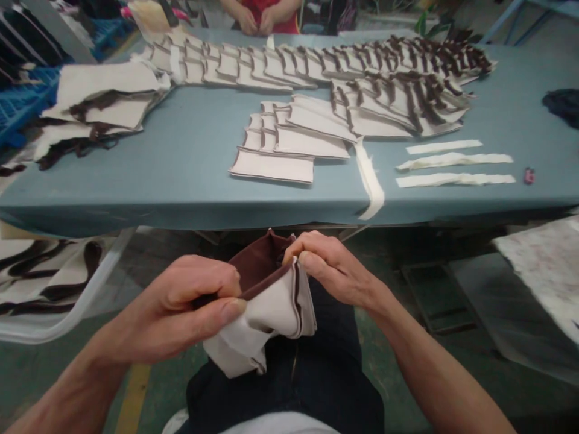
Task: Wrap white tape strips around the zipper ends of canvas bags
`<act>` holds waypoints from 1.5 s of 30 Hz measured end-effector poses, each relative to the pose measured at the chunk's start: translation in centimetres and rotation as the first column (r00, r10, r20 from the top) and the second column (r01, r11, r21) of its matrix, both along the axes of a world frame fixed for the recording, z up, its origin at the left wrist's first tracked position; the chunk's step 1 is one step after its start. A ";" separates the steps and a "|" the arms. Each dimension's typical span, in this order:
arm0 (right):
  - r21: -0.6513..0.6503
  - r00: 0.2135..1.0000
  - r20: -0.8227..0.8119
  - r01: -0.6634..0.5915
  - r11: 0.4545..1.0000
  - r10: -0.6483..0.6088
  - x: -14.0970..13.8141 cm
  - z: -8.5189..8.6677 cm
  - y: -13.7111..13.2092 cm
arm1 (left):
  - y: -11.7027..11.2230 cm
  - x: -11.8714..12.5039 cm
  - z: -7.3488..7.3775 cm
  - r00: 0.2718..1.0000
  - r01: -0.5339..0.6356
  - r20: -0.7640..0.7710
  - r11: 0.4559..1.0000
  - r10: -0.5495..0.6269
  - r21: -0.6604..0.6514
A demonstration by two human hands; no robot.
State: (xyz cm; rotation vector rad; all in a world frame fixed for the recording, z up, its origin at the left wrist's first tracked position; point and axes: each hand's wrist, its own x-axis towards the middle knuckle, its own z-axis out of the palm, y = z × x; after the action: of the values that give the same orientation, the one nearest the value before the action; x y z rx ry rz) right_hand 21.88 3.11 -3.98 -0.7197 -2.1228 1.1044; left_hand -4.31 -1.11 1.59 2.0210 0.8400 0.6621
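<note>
Above my lap I hold a cream fabric pouch (271, 307) with a brown lining, its mouth spread apart. My left hand (190, 307) pinches the near left rim, thumb outside and fingers tucked in. At the right corner, beside a brown-edged seam, my right hand (325, 265) grips the rim with its fingers curled. The pouch's lower part sags and folds over my dark trousers. Beyond, on the table, lies a small group of similar flat cream pieces (274, 166) with brown edges, overlapping one another.
Long overlapping rows of cream-and-brown pieces (253, 66) cover the far side of the blue-green table (190, 175). Pale strips (456, 179) lie at right, near a dark cloth (563, 105). A white bin (113, 265) stands lower left. Across the table are another person's hands (257, 21).
</note>
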 end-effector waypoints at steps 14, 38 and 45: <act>0.029 0.997 0.001 -0.072 0.997 0.072 -0.6 2.9 -0.3 | 2.7 -0.5 0.0 0.984 -0.030 -0.172 0.999 0.035 0.031; 0.080 0.993 0.044 0.101 0.992 -0.105 -0.5 2.7 -0.2 | 3.7 3.4 1.4 0.975 0.047 -0.220 0.989 -0.015 0.140; -0.070 0.996 -0.072 0.046 0.997 -0.051 -0.5 1.6 0.4 | 3.4 3.9 1.3 0.980 0.014 -0.196 0.987 0.018 0.160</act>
State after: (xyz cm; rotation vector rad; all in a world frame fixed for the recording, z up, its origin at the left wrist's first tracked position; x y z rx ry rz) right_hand 21.37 3.49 -2.35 -0.7464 -2.0039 1.1641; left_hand -0.39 2.27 2.89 2.2598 0.9294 0.5512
